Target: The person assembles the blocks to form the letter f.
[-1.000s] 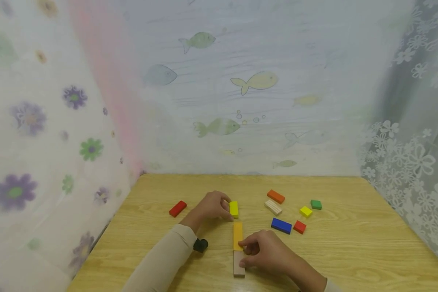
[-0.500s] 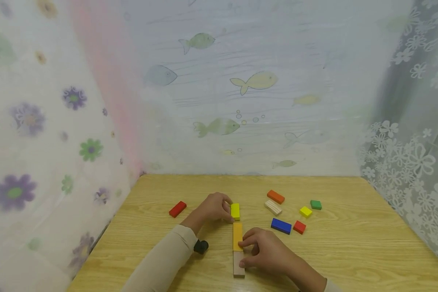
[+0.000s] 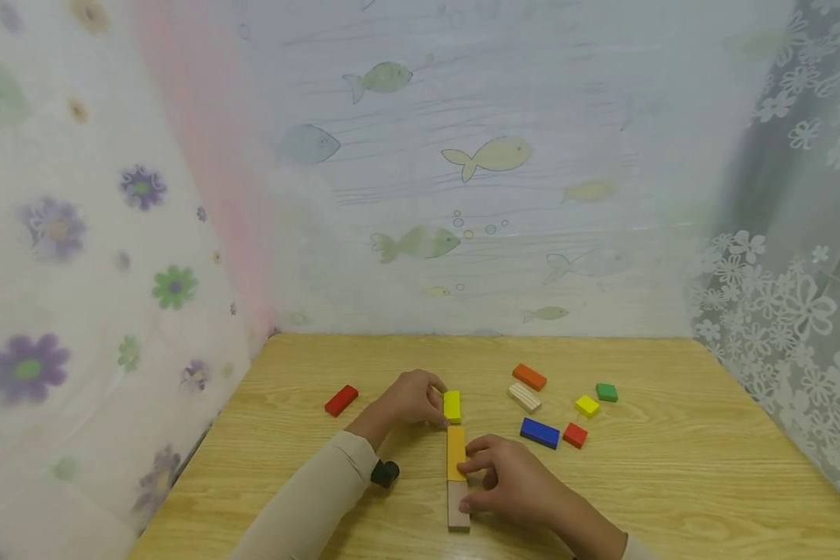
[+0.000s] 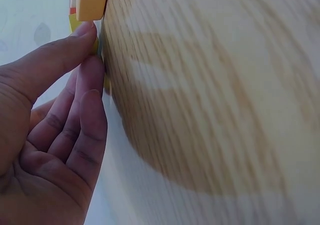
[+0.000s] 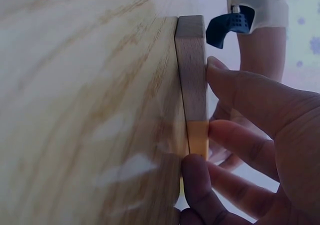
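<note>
Three blocks run in a line away from me in the head view. The plain wooden block (image 3: 458, 505) is nearest, end to end with an orange-yellow block (image 3: 456, 453). A yellow block (image 3: 451, 406) lies just past its far end, and my left hand (image 3: 411, 398) pinches it from the left. In the left wrist view the thumb (image 4: 86, 32) lies against the yellow block, close to the orange-yellow one. My right hand (image 3: 514, 478) rests its thumb on the plain block and fingertips on the orange-yellow one, along their right side.
On the right of the wooden table (image 3: 672, 498) lie blue (image 3: 540, 433), orange (image 3: 529, 377) and natural wood (image 3: 525, 397) blocks. Small red (image 3: 575, 435), yellow (image 3: 587, 406) and green (image 3: 607, 393) blocks lie farther right. A red block (image 3: 341, 400) lies left.
My left hand has shifted the yellow block slightly nearer to me and to the right, closer to the orange-yellow block's end. My right hand stays in place.
</note>
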The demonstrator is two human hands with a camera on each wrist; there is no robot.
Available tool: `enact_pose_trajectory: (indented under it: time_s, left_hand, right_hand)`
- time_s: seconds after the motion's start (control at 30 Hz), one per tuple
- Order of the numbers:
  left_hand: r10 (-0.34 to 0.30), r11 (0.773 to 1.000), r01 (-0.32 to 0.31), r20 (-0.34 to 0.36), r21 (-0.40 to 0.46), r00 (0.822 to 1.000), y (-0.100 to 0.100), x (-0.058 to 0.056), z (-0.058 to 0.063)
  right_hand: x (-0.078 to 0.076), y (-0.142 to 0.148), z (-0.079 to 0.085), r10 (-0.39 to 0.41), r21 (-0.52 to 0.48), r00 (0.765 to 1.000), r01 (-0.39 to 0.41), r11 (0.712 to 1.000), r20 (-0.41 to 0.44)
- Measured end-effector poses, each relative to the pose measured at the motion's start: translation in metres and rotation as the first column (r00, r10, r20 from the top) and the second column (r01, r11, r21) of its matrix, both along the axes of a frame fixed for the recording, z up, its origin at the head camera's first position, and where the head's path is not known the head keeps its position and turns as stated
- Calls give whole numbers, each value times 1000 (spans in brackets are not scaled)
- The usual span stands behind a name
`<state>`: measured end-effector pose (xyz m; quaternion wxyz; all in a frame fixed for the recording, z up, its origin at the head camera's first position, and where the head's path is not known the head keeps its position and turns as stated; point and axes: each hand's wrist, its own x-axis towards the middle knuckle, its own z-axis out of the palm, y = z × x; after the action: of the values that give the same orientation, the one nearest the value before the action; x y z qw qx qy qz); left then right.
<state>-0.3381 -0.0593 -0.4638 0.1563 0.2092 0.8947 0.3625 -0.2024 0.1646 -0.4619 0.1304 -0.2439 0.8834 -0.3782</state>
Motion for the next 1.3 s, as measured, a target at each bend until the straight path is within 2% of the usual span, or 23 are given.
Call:
enact_pose_trajectory:
  time_s: [0.57,0.8,1.03,1.3]
  left_hand:
    - [-19,1000,18,64,7,998,-4,4,6]
    - [-3,998,-4,119,57,993,-5,2,-1]
    - [32,995,-41,109,86,994,-3,3,-7]
    - [38,991,-51,99,124,994,-2,6,-10]
  right_hand:
    - [0,-1,0,-9,-3,1000,9,1000,24]
    - [0,-1,-1,-7,-8,1000,7,1000,24]
    - [0,-1,0,-8,-7,1000,8,1000,19]
    - [0,-1,0,-10,0,1000,10,1000,27]
